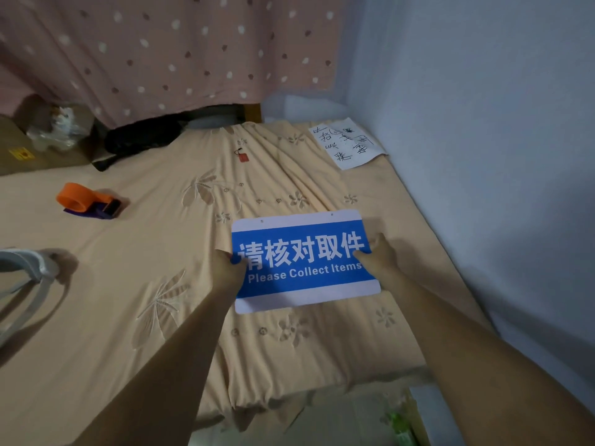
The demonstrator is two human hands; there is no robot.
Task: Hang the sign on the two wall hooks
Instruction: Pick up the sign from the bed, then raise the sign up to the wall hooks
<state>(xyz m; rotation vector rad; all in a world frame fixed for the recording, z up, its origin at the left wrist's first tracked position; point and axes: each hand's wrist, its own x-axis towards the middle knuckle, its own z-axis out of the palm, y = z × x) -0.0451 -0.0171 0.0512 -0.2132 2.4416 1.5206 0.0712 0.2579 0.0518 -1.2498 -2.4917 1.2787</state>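
A blue and white sign (304, 262) reading "Please Collect Items" is held flat over the peach bedsheet (167, 259), face up. It has two small holes along its top white strip. My left hand (230, 265) grips its left edge, thumb on the blue face. My right hand (380, 257) grips its right edge the same way. No wall hooks are in view.
A pale blue wall (483, 140) runs along the right of the bed. A handwritten white paper (347, 143) lies at the far right corner. An orange tape dispenser (88, 201) sits at left, a grey strap (22, 275) at the left edge, a spotted pink curtain (161, 49) behind.
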